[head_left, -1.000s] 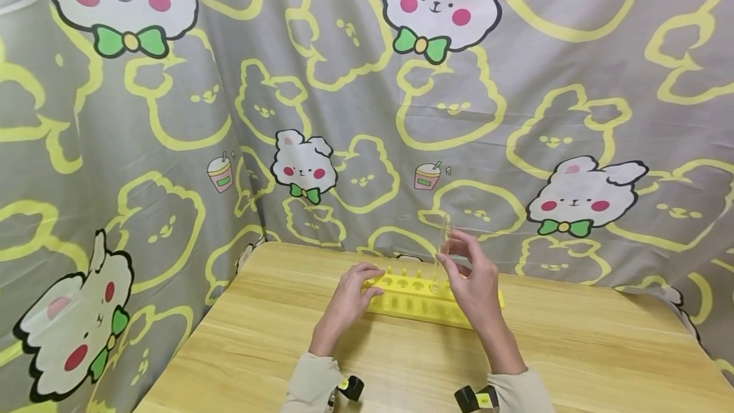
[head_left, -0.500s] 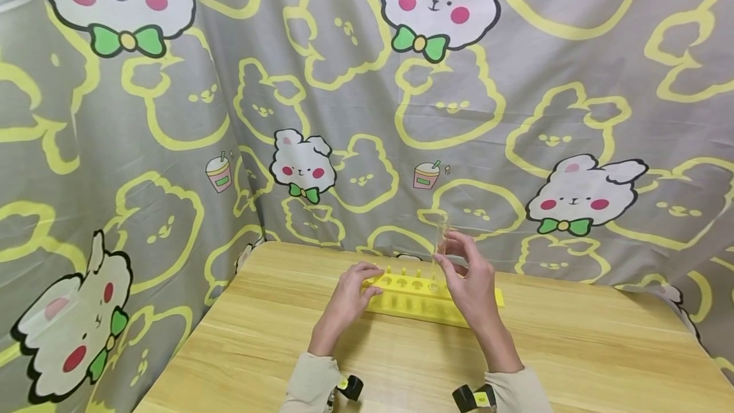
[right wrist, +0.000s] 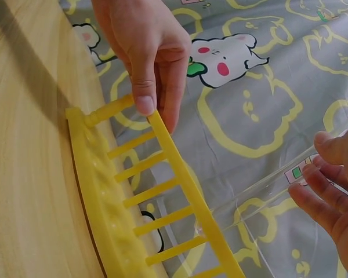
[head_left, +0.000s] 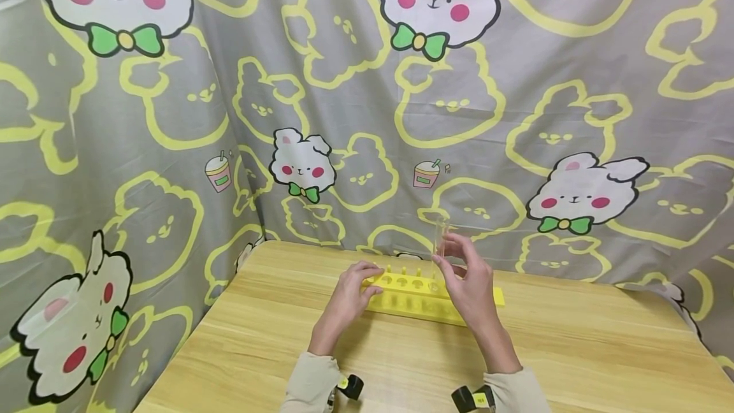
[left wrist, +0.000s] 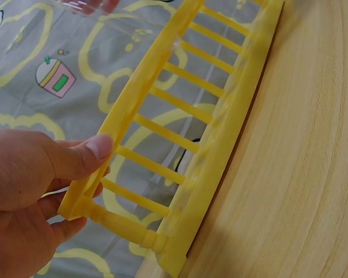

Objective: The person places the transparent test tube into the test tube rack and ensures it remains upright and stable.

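Note:
A yellow test tube rack (head_left: pixel 413 308) stands on the table, with a row of round holes along its top bar and short pegs behind them. My left hand (head_left: pixel 346 295) grips its left end; in the left wrist view the thumb (left wrist: pixel 98 146) lies on the top bar with fingers beneath. My right hand (head_left: pixel 474 280) pinches a clear test tube (right wrist: pixel 252 200) between thumb and fingers, above the rack's right half. Held nearly upright, the tube has its lower end at a hole in the top bar. How far it reaches in, I cannot tell.
The wooden table (head_left: pixel 585 349) extends around the rack. A grey patterned curtain (head_left: pixel 355 107) hangs close behind and to the left of the table. Each wrist carries a small black camera, such as the left wrist camera (head_left: pixel 351 388).
My right hand has shifted slightly left with the test tube, which stands a little straighter and perhaps lower. The left hand keeps its grip on the rack's end.

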Demonstrator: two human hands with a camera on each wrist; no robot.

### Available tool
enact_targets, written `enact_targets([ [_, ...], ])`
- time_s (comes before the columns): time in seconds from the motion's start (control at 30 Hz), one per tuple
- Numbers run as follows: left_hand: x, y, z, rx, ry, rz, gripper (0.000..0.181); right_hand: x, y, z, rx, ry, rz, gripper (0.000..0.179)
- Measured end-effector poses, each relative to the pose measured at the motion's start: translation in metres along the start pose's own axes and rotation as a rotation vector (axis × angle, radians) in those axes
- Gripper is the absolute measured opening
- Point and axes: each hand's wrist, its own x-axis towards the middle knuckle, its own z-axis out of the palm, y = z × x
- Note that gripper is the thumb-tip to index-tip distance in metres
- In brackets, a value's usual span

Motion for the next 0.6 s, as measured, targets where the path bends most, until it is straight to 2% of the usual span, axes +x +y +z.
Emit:
enact_targets([
  [0.1,0.0,0.0,0.0,-0.002,0.0,0.003,0.037,-0.001,0.0,0.001,0.012,0.005,-0.001,0.043],
  [0.17,0.0,0.0,0.0,-0.004,0.001,0.005,0.037,0.0,-0.007,0.002,0.006,0.011,0.007,0.043],
  [0.33,0.0,0.0,0.0,-0.01,-0.001,0.004,0.037,-0.003,-0.004,0.002,-0.009,-0.001,0.02,0.043],
  [0.4,0.0,0.0,0.0,-0.01,-0.002,0.005,0.037,-0.004,0.004,0.002,-0.005,-0.01,0.019,0.043],
  [0.6,0.001,0.0,0.0,-0.006,0.0,0.004,0.037,-0.006,0.005,0.002,0.011,-0.009,0.019,0.043],
])
